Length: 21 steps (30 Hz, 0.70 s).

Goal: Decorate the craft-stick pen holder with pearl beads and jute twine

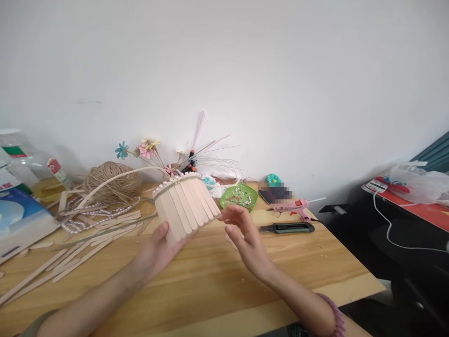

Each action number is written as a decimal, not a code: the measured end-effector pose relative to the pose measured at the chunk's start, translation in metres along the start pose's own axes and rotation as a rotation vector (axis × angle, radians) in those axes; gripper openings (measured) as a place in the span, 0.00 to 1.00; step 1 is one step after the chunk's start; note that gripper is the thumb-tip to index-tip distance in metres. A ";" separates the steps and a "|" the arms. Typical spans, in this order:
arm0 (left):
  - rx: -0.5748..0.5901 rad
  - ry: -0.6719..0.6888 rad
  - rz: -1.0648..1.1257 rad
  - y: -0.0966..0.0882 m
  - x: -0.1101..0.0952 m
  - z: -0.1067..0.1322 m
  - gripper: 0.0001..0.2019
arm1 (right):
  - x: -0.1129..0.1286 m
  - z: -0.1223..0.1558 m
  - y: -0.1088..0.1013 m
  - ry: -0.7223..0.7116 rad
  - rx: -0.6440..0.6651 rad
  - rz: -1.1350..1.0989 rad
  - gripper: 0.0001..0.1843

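My left hand is wrapped round a small basket made of flat wooden craft sticks, held tilted above the table. A row of pearl beads and a thin band run along the basket's rim. The rounded stick ends point down and to the right. Close to the basket's lower right edge is my right hand, its fingers curved and apart; whether a fingertip touches the sticks I cannot tell. Behind the basket stands a bunch of artificial flowers, partly hidden.
Loose craft sticks, a twine ball and a pearl string lie at left, by bottles. A green dish, pink glue gun and utility knife lie at right on the wooden table.
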State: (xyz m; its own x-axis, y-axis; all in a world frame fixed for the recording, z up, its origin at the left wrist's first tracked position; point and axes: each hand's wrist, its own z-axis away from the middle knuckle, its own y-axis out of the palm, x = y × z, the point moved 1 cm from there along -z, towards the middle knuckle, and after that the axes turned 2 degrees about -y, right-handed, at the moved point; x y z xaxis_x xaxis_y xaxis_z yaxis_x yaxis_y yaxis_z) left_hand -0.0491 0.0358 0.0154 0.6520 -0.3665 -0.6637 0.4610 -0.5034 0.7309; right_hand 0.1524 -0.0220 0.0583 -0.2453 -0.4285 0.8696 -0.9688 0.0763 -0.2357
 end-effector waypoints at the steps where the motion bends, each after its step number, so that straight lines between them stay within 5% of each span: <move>1: 0.005 -0.003 0.090 0.003 -0.001 -0.002 0.29 | 0.000 -0.001 0.002 -0.032 -0.071 0.061 0.12; 6: 0.000 -0.062 0.315 0.020 -0.006 -0.009 0.27 | 0.003 -0.007 0.011 -0.135 -0.130 0.227 0.06; 12: 0.025 -0.097 0.366 0.026 -0.003 -0.009 0.25 | 0.000 -0.017 0.014 0.024 -0.128 0.338 0.18; 16: 0.118 -0.107 0.389 0.024 -0.003 -0.010 0.26 | 0.002 -0.021 0.010 0.081 0.026 0.457 0.09; 21: 0.076 -0.126 0.399 0.018 -0.002 -0.010 0.26 | 0.010 -0.021 -0.001 -0.048 0.085 0.397 0.17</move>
State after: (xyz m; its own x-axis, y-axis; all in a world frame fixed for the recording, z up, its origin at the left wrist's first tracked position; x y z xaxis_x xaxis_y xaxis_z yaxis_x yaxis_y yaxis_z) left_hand -0.0360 0.0355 0.0317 0.6895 -0.6347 -0.3489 0.1387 -0.3572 0.9237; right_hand 0.1500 -0.0072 0.0761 -0.5960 -0.4222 0.6830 -0.7923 0.1708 -0.5858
